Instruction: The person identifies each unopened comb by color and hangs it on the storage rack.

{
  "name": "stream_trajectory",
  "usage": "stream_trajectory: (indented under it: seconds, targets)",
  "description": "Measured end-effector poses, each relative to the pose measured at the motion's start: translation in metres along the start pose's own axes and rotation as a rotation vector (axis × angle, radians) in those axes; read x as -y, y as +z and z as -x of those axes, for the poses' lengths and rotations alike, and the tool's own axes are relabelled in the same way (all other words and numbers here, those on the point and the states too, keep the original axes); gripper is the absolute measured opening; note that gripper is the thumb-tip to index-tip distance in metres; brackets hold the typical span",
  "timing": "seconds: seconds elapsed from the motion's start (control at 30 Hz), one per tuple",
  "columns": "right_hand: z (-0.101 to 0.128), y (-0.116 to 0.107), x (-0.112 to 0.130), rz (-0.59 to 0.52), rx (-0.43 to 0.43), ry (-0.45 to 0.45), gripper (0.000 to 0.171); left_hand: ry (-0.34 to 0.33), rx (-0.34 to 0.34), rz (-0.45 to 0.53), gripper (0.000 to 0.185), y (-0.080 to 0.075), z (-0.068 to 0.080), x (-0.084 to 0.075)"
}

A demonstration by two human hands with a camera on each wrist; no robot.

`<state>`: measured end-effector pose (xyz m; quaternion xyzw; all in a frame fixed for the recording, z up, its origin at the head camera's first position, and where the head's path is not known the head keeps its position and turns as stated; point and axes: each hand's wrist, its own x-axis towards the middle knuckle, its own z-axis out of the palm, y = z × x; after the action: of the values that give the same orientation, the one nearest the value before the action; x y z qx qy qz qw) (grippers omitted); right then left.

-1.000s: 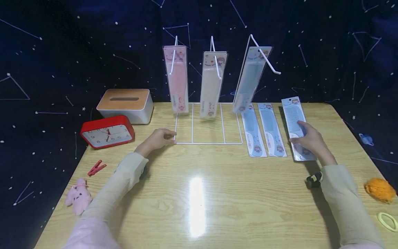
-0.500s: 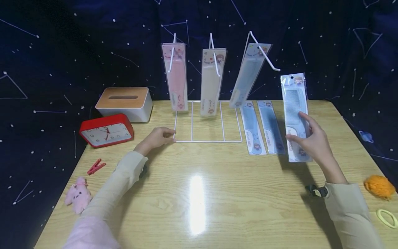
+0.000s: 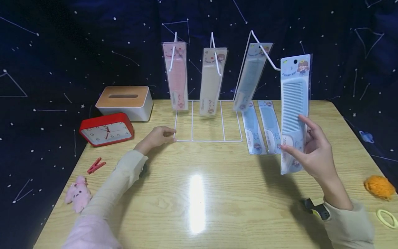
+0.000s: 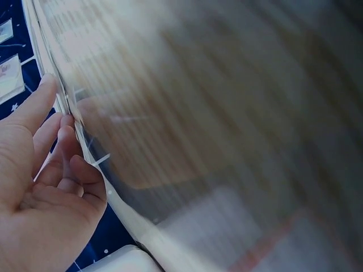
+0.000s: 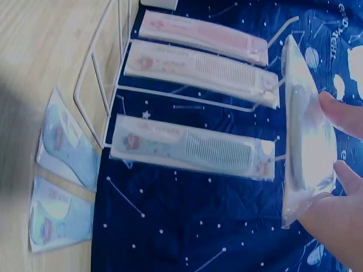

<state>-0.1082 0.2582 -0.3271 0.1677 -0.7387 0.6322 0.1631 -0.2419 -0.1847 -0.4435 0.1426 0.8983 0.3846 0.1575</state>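
My right hand (image 3: 320,155) holds a packaged blue comb (image 3: 293,103) upright above the table, thumb on one edge and fingers on the other. In the right wrist view that comb pack (image 5: 306,130) is seen nearly edge-on. At its front left corner, the white wire display rack (image 3: 208,140) is pinched between the thumb and fingers of my left hand (image 3: 159,136). From the rack's hooks hang a pink comb pack (image 3: 177,76), a cream comb pack (image 3: 212,83) and a blue comb pack (image 3: 252,76). Two more blue comb packs (image 3: 255,135) lie flat beside the rack.
At left stand a tissue box (image 3: 124,103) and a red alarm clock (image 3: 107,129). Nearer lie a red clothespin (image 3: 96,166) and a pink plush toy (image 3: 79,195). Orange yarn (image 3: 380,187) and a yellow ring (image 3: 386,218) lie at the right edge.
My right hand has lifted the blue comb pack off the table, raising it upright and bringing it nearer the camera, beside the right hook. The left hand has stayed at the rack's corner.
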Motion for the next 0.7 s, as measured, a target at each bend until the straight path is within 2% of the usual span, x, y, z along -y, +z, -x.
stream_trajectory:
  seconds: [0.1, 0.27, 0.33, 0.57, 0.7]
  targets:
    - [0.003, 0.006, -0.001, -0.037, 0.043, 0.001, 0.089, 0.005, -0.002, -0.005, 0.048, 0.001, 0.000, -0.001]
    - [0.006, 0.010, -0.005, 0.092, 0.063, 0.024, 0.089, 0.009, 0.000, -0.008, 0.048, 0.001, 0.001, -0.003]
    - [0.006, 0.011, -0.006, 0.101, 0.061, 0.030, 0.089, 0.010, 0.004, -0.007, 0.048, 0.000, 0.001, -0.004]
    - [-0.003, 0.017, -0.017, 0.030, 0.088, 0.049, 0.082, 0.003, 0.005, -0.001, 0.048, -0.001, 0.002, -0.005]
    - [-0.016, 0.021, -0.031, 0.033, 0.113, 0.051, 0.077, 0.010, 0.001, -0.009, 0.047, -0.001, 0.002, -0.004]
